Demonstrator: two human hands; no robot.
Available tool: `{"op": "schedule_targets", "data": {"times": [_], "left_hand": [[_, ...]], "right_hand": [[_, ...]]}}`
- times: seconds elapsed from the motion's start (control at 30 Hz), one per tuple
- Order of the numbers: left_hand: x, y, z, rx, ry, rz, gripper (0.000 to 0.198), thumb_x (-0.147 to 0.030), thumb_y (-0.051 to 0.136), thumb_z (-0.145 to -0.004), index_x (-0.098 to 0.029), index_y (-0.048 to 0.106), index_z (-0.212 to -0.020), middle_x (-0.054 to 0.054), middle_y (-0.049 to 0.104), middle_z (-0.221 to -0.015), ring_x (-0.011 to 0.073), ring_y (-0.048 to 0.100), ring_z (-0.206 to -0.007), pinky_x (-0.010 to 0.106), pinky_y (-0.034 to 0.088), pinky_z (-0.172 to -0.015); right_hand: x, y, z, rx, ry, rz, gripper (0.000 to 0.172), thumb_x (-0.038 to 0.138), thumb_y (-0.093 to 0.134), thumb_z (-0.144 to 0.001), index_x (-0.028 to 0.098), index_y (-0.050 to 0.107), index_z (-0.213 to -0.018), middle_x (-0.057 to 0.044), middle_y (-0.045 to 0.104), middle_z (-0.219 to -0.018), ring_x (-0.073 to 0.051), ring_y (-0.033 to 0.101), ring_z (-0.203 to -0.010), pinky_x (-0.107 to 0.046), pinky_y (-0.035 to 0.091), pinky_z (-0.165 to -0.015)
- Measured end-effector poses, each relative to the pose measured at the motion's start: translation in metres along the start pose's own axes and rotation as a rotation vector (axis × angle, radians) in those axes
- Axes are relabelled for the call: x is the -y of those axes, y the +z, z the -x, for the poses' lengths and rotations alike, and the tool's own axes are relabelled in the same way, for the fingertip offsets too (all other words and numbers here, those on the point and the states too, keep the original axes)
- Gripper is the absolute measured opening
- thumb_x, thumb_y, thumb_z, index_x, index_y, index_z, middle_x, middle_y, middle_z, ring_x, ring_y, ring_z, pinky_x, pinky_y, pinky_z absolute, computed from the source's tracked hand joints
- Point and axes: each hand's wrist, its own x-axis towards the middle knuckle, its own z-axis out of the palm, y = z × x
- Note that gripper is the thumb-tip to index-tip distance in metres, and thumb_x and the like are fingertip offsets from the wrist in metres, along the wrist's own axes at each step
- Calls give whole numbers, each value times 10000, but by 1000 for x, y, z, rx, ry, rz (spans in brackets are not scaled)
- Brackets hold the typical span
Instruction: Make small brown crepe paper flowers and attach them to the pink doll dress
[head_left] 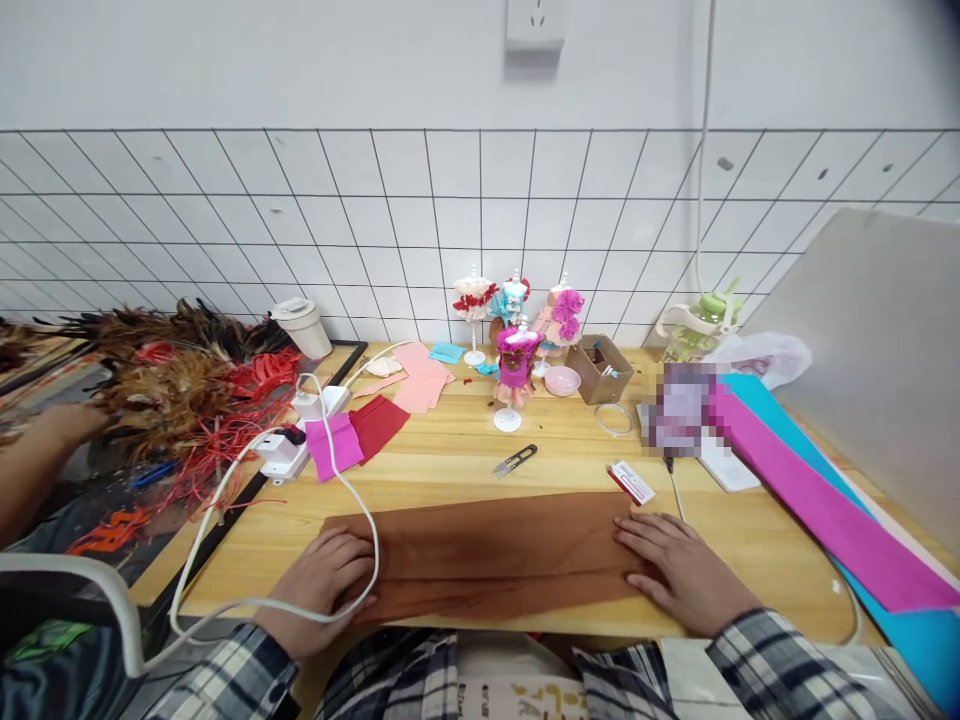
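Observation:
A long brown sheet of crepe paper point(495, 555) lies flat along the near edge of the wooden table point(465, 480). My left hand point(319, 580) rests palm down on its left end, fingers stretched out. A white cable point(352, 480) loops over that hand. My right hand point(675, 570) lies flat on the sheet's right end, fingers apart. Neither hand holds anything. Small thread snips point(515, 460) lie on the table just beyond the sheet.
Several small dress forms point(517, 365) stand at the back by a cardboard box point(600, 368) and pink dish point(562, 380). Pink and red paper pieces point(352, 435) lie left. Magenta and blue paper point(817, 490) lie right. Another person's arm point(37, 450) reaches into feathers point(172, 370) at far left.

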Motion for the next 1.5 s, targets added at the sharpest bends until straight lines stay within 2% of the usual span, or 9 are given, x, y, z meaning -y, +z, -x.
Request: {"op": "schedule_targets", "data": {"times": [0.2, 0.4, 0.6, 0.8, 1.0, 1.23, 1.33, 1.43, 1.5], "left_hand": [[21, 5, -4, -253, -368, -10, 380, -443, 535, -797, -214, 646, -1079, 109, 660, -1078, 275, 567, -1037, 394, 385, -959], [40, -5, -18, -52, -497, 13, 622, -499, 618, -684, -213, 556, -1233, 116, 623, -1169, 311, 558, -1077, 406, 401, -919], [43, -23, -26, 1, -308, -13, 173, -262, 589, -664, -201, 645, -816, 63, 658, -887, 239, 571, -876, 338, 414, -814], [26, -20, -23, -180, -182, -315, 220, -138, 463, -733, -207, 637, -849, 81, 663, -926, 261, 554, -953, 455, 282, -1005], [31, 9, 6, -167, 14, -150, 368, -145, 496, -731, -291, 666, -1023, 50, 676, -1115, 246, 552, -1079, 433, 191, -1093], [37, -4, 23, -113, 232, -236, 500, -141, 476, -740, -349, 582, -1183, -26, 590, -1288, 191, 521, -1187, 344, 251, -1092], [30, -13, 25, -123, 239, -232, 595, -164, 474, -700, -313, 508, -1275, -4, 530, -1355, 217, 473, -1248, 365, 289, -1089], [28, -18, 22, -149, 265, -200, 598, -170, 471, -708, -291, 481, -1294, 15, 520, -1364, 217, 474, -1249, 357, 346, -1064], [29, -15, 22, -162, 270, -204, 577, -179, 478, -720, -296, 485, -1286, 18, 551, -1333, 222, 505, -1218, 360, 381, -1040]], "right_hand": [[12, -4, -31, -70, 143, -22, 345, 303, 377, -917, 231, 614, -1157, -75, 585, -1257, -228, 503, -1173, -421, 363, -999], [7, 0, -63, 24, 273, 60, 637, 278, 604, -725, 221, 443, -1339, -125, 534, -1308, -297, 454, -1227, -482, 303, -991], [11, -30, -78, 90, 208, 68, 127, 217, 574, -715, 220, 641, -822, -42, 656, -905, -229, 564, -926, -369, 328, -827], [14, -22, -67, -182, -17, 297, 235, 142, 427, -872, 194, 628, -982, -82, 637, -923, -220, 534, -919, -380, 295, -887], [1, 4, -43, -145, -120, 233, 251, 197, 476, -879, 233, 623, -1079, -58, 658, -977, -207, 550, -970, -389, 281, -934], [8, -18, -36, -72, -16, 157, 160, 214, 532, -817, 228, 663, -909, -46, 665, -923, -202, 568, -900, -391, 333, -892], [16, -20, -43, -146, 25, 160, 273, 286, 479, -863, 242, 639, -1080, -71, 636, -1126, -234, 543, -1037, -413, 339, -937], [28, -1, -56, -255, 38, 169, 504, 379, 422, -903, 239, 408, -1387, -71, 408, -1438, -261, 347, -1306, -436, 265, -1050], [37, 20, -65, -160, -30, 131, 592, 431, 408, -905, 275, 264, -1458, -32, 295, -1506, -249, 272, -1361, -441, 231, -1083]]}}
